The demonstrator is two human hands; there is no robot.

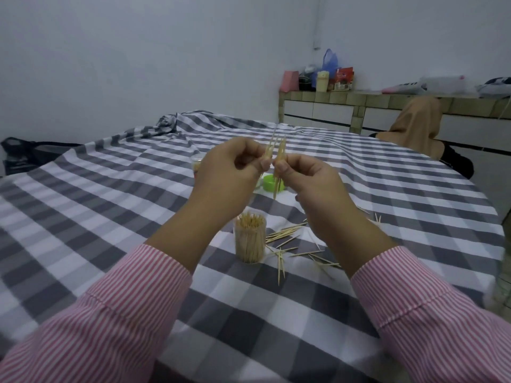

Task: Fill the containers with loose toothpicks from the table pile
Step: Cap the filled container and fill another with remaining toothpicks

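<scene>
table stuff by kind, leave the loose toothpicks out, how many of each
Clear toothpick containers: 2, one full, one partly hidden behind the left hand
Green lid: 1
Hands: 2, left and right, both pinching toothpicks
Total: 5

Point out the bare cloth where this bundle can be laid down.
Bare checked cloth lies left of the full container, and between the sleeves. Crowded: loose toothpicks right of the container, and the green lid under the left hand and right hand.
</scene>
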